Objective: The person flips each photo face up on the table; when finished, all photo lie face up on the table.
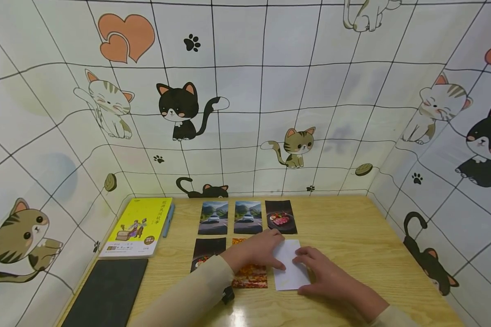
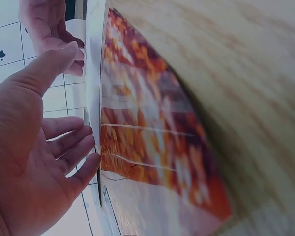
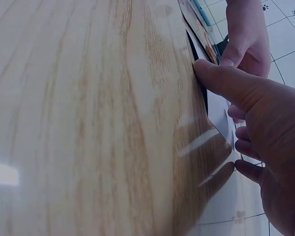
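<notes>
A white blank-faced card [image 1: 289,273] lies at the right end of the front row of cards. My left hand [image 1: 257,250] reaches over from the left, fingertips at the card's far left part and thumb on its left side. Along its right side, my right hand [image 1: 329,278] is spread, thumb near the bottom corner and fingers at the upper right edge. In the right wrist view, the right thumb [image 3: 214,71] touches the white card's edge, with a dark gap beneath. Partly under the left wrist is an orange-red patterned card [image 2: 142,108], beside the white one.
Behind lie two matching car cards [image 1: 213,218] and a dark food-plate card [image 1: 280,219]. Another food card [image 1: 207,247] is partly covered by the left sleeve. At left are a yellow book [image 1: 141,222], a blue pen [image 1: 168,221] and a black flat pad [image 1: 106,290]. Cat-print cloth walls surround the table.
</notes>
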{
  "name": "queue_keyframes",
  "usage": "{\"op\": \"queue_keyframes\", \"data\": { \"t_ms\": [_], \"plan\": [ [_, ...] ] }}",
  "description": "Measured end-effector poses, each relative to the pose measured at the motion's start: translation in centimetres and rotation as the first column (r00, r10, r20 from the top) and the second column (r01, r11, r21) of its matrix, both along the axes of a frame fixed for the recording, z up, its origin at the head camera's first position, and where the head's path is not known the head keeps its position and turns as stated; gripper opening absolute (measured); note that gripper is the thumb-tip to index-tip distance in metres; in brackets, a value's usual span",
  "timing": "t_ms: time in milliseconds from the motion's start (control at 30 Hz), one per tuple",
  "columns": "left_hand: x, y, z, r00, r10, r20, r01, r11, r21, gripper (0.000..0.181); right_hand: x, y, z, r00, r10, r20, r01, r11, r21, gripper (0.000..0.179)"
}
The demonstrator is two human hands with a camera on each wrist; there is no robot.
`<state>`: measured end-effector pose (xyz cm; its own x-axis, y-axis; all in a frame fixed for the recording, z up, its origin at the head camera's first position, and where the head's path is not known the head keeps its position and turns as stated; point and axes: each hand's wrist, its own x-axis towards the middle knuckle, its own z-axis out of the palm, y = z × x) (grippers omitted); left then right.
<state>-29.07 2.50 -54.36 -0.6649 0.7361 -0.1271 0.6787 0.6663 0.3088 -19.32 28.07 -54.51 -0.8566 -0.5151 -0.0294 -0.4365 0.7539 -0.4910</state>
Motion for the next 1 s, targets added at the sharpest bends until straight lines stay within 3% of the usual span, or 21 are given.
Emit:
{"op": "queue_keyframes", "data": {
  "t_ms": [467,1000],
  "plan": [
    [0.04,-0.01,0.31,0.999,-0.035,0.009,0.035,0.999,0.010,0.086,-0.14,0.19,-0.26,0.997,0.048,-0.055,-0.046,0.999,0.027,0.064],
    [0.32,-0.86,0.62,0.990,-0.077,0.115,0.076,0.997,0.010,0.091,-0.19,0.54,-0.16,0.998,0.058,-0.031,-0.059,0.998,-0.016,0.051]
  ]
}}
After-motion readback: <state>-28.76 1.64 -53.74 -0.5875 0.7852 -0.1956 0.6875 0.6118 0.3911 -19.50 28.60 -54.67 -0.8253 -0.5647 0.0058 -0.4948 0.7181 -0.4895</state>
